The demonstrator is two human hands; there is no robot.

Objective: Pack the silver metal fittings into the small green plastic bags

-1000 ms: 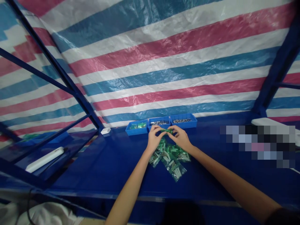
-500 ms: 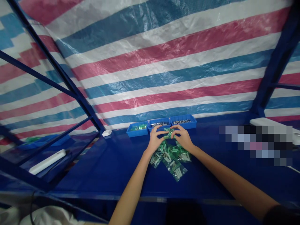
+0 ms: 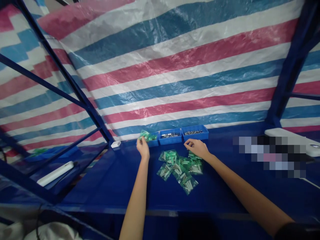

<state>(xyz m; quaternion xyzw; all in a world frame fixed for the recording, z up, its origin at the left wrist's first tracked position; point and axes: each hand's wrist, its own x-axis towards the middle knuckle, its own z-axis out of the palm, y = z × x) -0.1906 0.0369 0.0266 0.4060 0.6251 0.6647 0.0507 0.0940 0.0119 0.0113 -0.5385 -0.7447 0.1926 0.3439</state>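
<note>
My left hand (image 3: 143, 148) is at the left blue bin (image 3: 153, 143), its fingers pinched on a green plastic bag (image 3: 145, 134) above the bin's rim. More green plastic shows inside that bin. To the right, my right hand (image 3: 197, 148) hovers just above the far edge of a pile of small green plastic bags (image 3: 183, 163). Its fingers are curled in with the thumb close to them, and nothing shows between them. The bags in the pile are see-through and hold slim pale pieces, lying overlapped on the blue table (image 3: 105, 186).
A middle bin (image 3: 170, 140) and a right bin (image 3: 195, 136) hold small metal parts. A white adapter (image 3: 115, 144) sits near the left post. Toward the right are a pixelated patch (image 3: 271, 156) and a white device (image 3: 291, 140). Blue frame posts and striped sheeting enclose the table.
My left hand has moved left from above the pile to the left bin and now pinches a green bag. My right hand stayed near the pile; a green bag now lies where both hands were.
</note>
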